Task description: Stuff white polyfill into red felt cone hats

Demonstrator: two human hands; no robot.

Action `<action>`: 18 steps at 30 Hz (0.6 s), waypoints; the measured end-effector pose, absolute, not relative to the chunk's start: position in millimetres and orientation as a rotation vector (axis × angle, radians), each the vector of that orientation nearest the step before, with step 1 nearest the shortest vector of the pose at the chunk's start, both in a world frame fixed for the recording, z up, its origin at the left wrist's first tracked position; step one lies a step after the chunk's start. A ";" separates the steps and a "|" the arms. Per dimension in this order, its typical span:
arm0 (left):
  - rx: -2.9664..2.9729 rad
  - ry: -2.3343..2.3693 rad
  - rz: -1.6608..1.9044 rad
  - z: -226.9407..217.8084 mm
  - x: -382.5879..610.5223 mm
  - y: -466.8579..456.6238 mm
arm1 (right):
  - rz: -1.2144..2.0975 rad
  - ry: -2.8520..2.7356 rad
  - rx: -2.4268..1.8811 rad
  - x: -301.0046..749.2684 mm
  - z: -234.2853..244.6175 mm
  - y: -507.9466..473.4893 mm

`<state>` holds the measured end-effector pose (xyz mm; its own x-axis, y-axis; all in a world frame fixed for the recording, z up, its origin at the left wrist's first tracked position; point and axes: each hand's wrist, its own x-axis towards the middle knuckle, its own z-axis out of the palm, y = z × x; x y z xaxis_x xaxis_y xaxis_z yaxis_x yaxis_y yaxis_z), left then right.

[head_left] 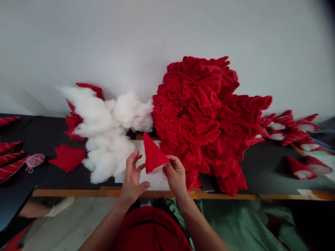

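Dim lower corners, edges perhaps blurry.

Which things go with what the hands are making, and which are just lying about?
Seem part of the job:
- red cloth cone, pinched in the right hand; the left hand is open beside it
- heap of red cloth
- probably the white fluff

Seem just lying about:
- striped cones at far left
- string bundle

One held cone (155,156) — one twine bundle (35,161)
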<state>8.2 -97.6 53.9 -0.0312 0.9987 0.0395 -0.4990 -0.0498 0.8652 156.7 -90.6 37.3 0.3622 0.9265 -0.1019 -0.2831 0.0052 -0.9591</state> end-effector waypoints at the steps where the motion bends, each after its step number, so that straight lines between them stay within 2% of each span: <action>1: 0.745 0.750 1.437 50.0 8.3 -94.1 | 1.121 -0.632 -1.147 157.1 37.4 -91.6; 5: 0.384 0.584 1.144 42.6 20.6 -76.7 | 1.278 -0.353 -0.990 154.4 37.1 -100.9; 9: 0.315 0.554 0.961 49.4 51.2 -70.4 | 1.341 -0.209 -0.967 155.1 29.7 -119.4; 15: 0.432 0.722 0.971 52.3 96.2 -73.2 | 0.980 -0.036 -1.013 180.4 25.6 -149.0; 18: 0.557 0.704 0.949 51.2 114.9 -77.0 | 0.960 -0.045 -0.996 193.8 35.4 -155.6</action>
<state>114.9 -77.0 51.2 0.3959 0.8707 -0.2919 -0.5314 0.4764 0.7005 193.8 -155.6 35.4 0.6071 0.7008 -0.3747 -0.6626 0.1861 -0.7255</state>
